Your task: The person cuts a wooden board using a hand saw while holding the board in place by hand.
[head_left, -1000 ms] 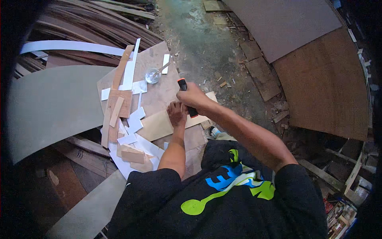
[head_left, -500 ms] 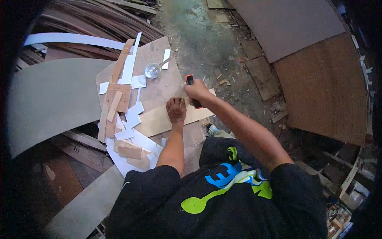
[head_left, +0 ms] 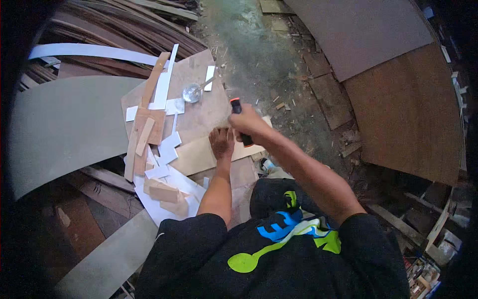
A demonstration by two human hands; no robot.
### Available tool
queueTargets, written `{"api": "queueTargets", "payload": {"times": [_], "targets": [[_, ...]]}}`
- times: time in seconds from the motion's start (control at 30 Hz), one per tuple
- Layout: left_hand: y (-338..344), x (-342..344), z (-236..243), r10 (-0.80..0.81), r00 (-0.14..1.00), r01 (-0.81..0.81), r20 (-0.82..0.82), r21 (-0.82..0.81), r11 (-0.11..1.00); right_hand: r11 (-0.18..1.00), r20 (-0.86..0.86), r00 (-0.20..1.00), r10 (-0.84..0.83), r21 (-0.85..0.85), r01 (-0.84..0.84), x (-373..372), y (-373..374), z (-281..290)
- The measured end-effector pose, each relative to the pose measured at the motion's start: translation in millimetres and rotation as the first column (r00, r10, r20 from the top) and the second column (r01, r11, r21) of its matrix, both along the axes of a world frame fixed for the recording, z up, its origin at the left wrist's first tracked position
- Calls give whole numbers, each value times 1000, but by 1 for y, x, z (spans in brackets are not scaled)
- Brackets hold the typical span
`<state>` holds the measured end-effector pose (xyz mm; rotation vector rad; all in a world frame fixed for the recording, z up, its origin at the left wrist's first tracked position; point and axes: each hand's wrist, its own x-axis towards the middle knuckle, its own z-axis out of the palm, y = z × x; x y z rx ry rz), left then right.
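Note:
My left hand (head_left: 221, 143) rests on a pale wooden board (head_left: 191, 155), its fingers stretched forward and pressing on the surface. My right hand (head_left: 249, 122) is closed around a black tool handle with orange ends (head_left: 246, 139), above the board's right end. Whatever part of the tool works on the wood is hidden beneath the fist. The board lies across a brown panel (head_left: 199, 117) that serves as a worktop. Farther back on it stands a round clear container (head_left: 191, 93) with a stick in it.
White strips (head_left: 162, 89) and wood offcuts (head_left: 163, 191) crowd the panel's left side. A large grey sheet (head_left: 74, 129) lies beyond them, with stacked planks (head_left: 114, 30) behind. Big brown sheets (head_left: 403, 109) stand at right. Scraps (head_left: 281, 105) litter the floor.
My right fist and the tool handle have shifted slightly nearer to me. The left hand stays on the board; the whole view has dropped a little.

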<state>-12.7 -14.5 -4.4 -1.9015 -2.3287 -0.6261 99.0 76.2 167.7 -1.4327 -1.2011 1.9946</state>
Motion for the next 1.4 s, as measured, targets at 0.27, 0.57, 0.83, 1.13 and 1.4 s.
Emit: {"api": "queueTargets", "payload": {"times": [0.27,0.57,0.83,1.13,1.4], "targets": [[9,11,5,-46,999,46,27,11,999,987,124,990,65,136,-82,6,25,-43],[5,11,8,18,990,-18,137,5,1000,997,-44,999,-17,73,20,9,19,-30],[-4,8,4,29,999,-29,34,6,1000,990,63,998,24,140,-32,7,1,29],[-4,8,5,-17,997,18,69,-7,1000,990,170,984,50,123,-71,-4,4,-10],[7,18,8,-38,997,36,66,37,999,992,101,994,-35,125,23,6,10,-15]]}}
